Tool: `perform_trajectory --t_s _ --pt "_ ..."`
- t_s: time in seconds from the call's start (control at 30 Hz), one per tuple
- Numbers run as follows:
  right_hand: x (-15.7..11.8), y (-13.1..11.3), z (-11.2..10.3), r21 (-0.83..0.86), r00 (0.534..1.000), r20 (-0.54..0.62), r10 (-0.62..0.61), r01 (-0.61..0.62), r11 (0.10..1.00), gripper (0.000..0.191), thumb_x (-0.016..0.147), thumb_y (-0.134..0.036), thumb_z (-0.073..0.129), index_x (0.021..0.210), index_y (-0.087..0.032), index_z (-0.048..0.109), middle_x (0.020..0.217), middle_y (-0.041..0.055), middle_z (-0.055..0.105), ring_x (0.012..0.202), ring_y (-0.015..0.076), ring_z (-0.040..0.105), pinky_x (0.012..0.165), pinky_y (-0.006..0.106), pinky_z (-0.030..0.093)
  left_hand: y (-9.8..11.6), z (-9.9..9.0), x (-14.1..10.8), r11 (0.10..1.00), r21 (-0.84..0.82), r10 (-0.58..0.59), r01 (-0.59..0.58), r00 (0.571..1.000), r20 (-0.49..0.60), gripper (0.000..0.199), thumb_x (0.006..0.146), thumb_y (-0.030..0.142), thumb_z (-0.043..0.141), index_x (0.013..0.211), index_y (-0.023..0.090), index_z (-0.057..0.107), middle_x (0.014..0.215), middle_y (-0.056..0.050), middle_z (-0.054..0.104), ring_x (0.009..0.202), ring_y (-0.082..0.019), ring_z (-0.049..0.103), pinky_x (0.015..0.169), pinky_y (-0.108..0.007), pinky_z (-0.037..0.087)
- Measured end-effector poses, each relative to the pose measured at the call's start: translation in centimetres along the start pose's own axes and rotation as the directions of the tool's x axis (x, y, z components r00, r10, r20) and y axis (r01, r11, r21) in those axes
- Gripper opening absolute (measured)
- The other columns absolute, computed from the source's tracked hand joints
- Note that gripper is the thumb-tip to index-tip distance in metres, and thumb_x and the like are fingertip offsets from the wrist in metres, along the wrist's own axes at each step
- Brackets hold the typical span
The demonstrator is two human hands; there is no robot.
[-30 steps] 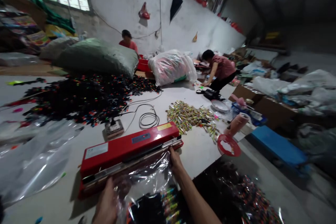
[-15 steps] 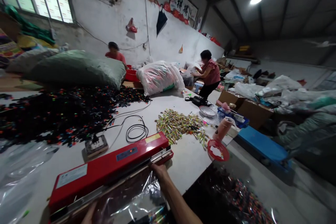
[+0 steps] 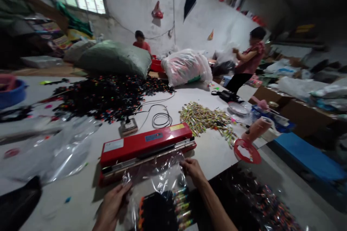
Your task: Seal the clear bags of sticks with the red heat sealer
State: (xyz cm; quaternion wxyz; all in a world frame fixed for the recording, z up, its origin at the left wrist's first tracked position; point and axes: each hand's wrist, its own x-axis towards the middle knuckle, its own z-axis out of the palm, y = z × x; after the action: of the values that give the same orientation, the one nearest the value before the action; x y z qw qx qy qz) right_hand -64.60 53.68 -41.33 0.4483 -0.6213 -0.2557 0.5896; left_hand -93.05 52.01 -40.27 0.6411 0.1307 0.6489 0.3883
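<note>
A clear plastic bag [image 3: 159, 178] is stretched between my two hands in front of the red heat sealer [image 3: 146, 144]. Black pieces with orange edges and a row of small colourful tubes show inside it. My left hand [image 3: 115, 198] pinches the bag's left upper corner. On the opposite corner, the fingers of my right hand [image 3: 193, 169] are closed. The bag's upper edge lies close to the sealer's front; whether it touches the sealing bar I cannot tell. A small light glows on the sealer's panel.
A heap of black pieces [image 3: 108, 95] lies behind left, colourful tubes [image 3: 203, 115] behind right. A socket box [image 3: 128, 127] and coiled cable [image 3: 162, 118] sit behind the sealer. Flat plastic bags [image 3: 62, 151] lie left, a red basket [image 3: 247, 151] right. Two people work farther back.
My hands have drawn the bag back from the sealer toward me, and more of the bag and my left hand shows. The view has turned left. The person at right has raised a plastic bag.
</note>
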Motion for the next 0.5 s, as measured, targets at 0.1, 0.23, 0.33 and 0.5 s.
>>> perform_trajectory --t_s 0.1,0.23,0.33,0.5 --pt "1.4 -1.0 1.4 -0.115 0.986 -0.159 -0.053 0.034 0.993 0.035 0.053 -0.045 0.069 0.051 -0.017 0.048 0.038 -0.006 0.042 0.035 0.0055 0.033 0.04 0.021 0.024 0.9 1.8 -0.3 0.991 -0.095 0.086 -0.095 0.992 -0.097 0.044 0.034 0.032 0.079 0.07 0.01 0.065 0.055 0.0 0.06 0.047 -0.01 0.049 0.04 -0.019 0.033" --pt "2.8 -2.7 2.1 -0.238 0.973 -0.203 -0.108 0.058 0.969 0.026 0.059 -0.037 0.062 0.05 -0.018 0.049 0.039 -0.0055 0.041 0.038 0.0076 0.035 0.043 0.023 0.026 1.6 2.6 -0.7 0.964 -0.199 0.151 -0.178 0.978 -0.146 0.047 0.036 0.035 0.076 0.074 0.012 0.063 0.061 -0.001 0.063 0.051 -0.011 0.052 0.046 -0.021 0.04" --pt "2.4 -5.2 0.9 -0.5 0.948 -0.208 -0.241 0.109 0.859 0.021 0.059 -0.035 0.064 0.052 -0.017 0.056 0.05 -0.001 0.054 0.05 0.0119 0.047 0.048 0.023 0.029 1.4 0.6 -1.7 0.962 0.172 0.231 -0.214 0.969 -0.085 0.058 0.049 0.05 0.068 0.094 0.014 0.062 0.065 -0.003 0.064 0.055 -0.018 0.057 0.05 -0.028 0.045" --pt "2.5 -10.9 0.6 -0.929 0.922 -0.056 -0.382 0.092 0.36 0.031 0.075 -0.047 0.053 0.081 -0.021 0.068 0.08 0.004 0.069 0.076 0.018 0.062 0.06 0.024 0.039 4.9 -3.3 0.5 0.257 0.819 0.674 -0.512 0.703 0.229 0.039 0.075 0.048 0.041 0.096 0.023 0.063 0.1 -0.006 0.065 0.091 -0.025 0.06 0.076 -0.035 0.046"
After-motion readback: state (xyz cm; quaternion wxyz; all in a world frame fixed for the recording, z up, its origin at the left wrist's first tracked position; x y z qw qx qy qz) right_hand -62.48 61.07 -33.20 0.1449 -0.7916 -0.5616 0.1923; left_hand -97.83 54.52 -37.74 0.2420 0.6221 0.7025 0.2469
